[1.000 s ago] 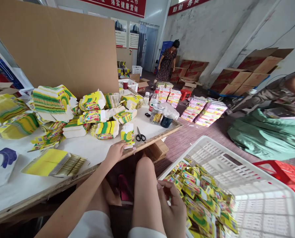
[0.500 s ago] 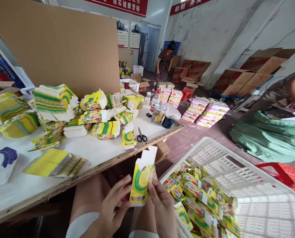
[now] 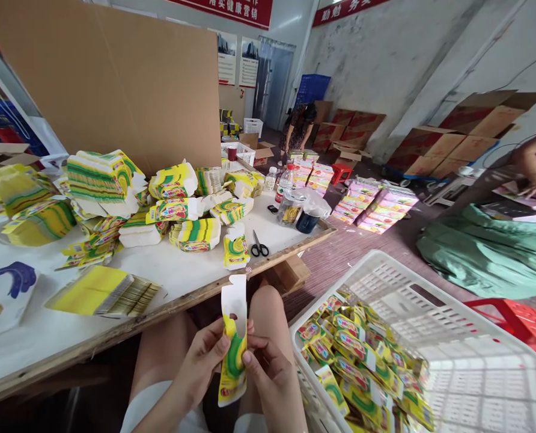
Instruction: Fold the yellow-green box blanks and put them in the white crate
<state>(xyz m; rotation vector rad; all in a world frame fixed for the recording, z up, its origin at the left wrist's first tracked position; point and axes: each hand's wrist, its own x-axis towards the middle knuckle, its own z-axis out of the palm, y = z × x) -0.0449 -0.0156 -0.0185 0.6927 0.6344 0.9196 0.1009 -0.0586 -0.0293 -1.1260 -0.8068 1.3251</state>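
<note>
A yellow and green printed carton (image 3: 234, 361) is upright over my lap, its white top flap standing open. My left hand (image 3: 204, 359) grips its left edge between thumb and fingers. On the opposite edge, my right hand (image 3: 269, 365) pinches the same carton, thumb on the front face. Right of my knees, a white plastic basket (image 3: 475, 325) holds many filled-looking cartons (image 3: 353, 343) of the same print. Stacks of flat cartons (image 3: 99, 180) lie on the white table (image 3: 160, 276) ahead of me.
Black scissors (image 3: 259, 244) lie near the table edge, beside a small carton stack (image 3: 236, 249). Behind them stand a bottle (image 3: 284, 180) and a dark mug (image 3: 307, 221). Right of the basket is a red crate (image 3: 520, 325). Two people work farther off, near pink boxes (image 3: 387, 207).
The carton has moved left and slightly down, turned narrower to me, and its flap shows more. My left hand has closed on its edge. The far person has bent down.
</note>
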